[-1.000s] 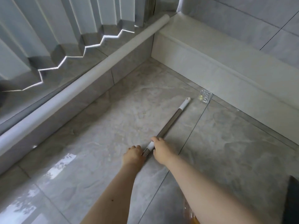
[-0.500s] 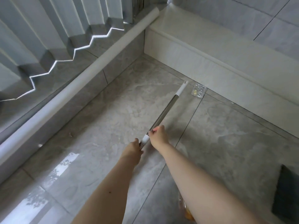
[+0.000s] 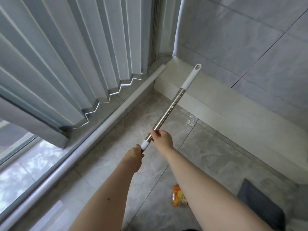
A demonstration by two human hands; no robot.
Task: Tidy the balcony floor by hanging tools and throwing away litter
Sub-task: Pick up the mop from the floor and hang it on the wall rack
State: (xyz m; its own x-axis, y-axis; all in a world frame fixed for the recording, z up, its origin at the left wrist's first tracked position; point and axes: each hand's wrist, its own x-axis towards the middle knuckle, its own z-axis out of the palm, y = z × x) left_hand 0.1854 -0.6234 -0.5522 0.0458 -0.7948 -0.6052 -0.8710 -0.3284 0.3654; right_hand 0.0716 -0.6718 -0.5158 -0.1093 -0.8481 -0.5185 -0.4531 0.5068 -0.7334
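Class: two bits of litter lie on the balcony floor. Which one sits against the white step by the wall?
The clear plastic blister pack, lying at the foot of the white step. The orange wrapper lies on open floor, partly hidden under the right forearm.

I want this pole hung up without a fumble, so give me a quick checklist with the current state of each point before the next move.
1. Both hands on the pole: ok, left hand at the white collar, right hand on the metal shaft.
2. Pole off the floor: ok, tilted up.
3. Hanging hole at the white tip: ok, visible and unblocked.
4. Hook to hang it on: cannot tell, none in view.
5. Litter cleared: not ok, orange wrapper and clear packet on the floor.
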